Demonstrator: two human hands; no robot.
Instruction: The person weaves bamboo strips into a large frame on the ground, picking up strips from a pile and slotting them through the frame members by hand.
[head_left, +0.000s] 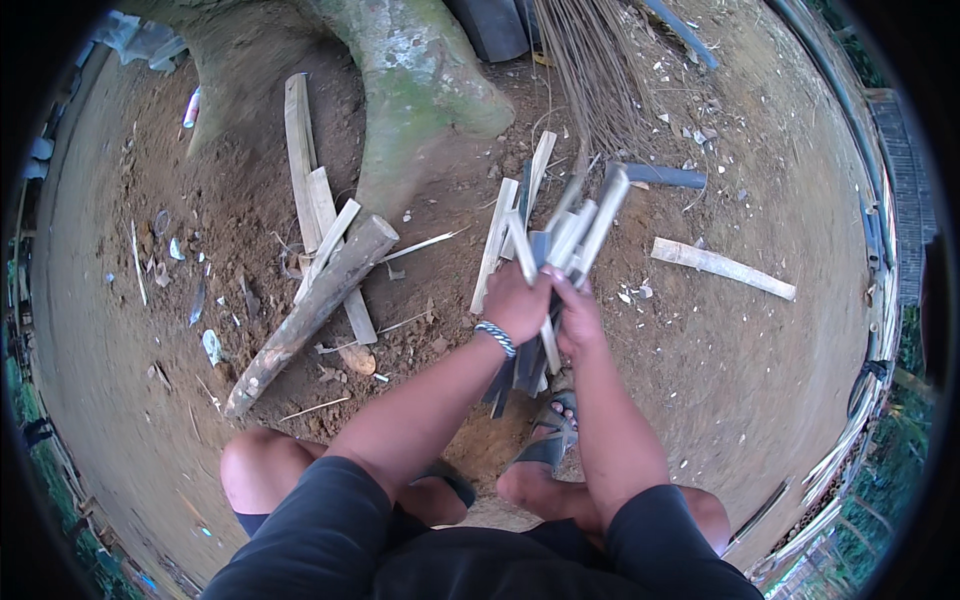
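Observation:
Between my two hands is a bundle of split wooden sticks [572,240], pale and dark pieces mixed, its far ends fanned out and a little blurred. My left hand [515,303] is closed on the bundle's left side, a braided bracelet on its wrist. On the right side my right hand [577,318] is wrapped round the same sticks, thumb up. Dark lower ends of the bundle stick out below the hands, near my sandalled foot [548,435]. Just beyond my left hand a pale slat [494,245] lies on the ground; how far it touches the bundle I cannot tell.
Left of me a thick log [315,315] lies over several pale slats [300,150]. Tree roots [410,100] rise ahead. A broom-like bunch of thin twigs [595,75] lies beyond the bundle, near a dark pipe-like piece [665,177]. One flat slat [722,268] lies at right.

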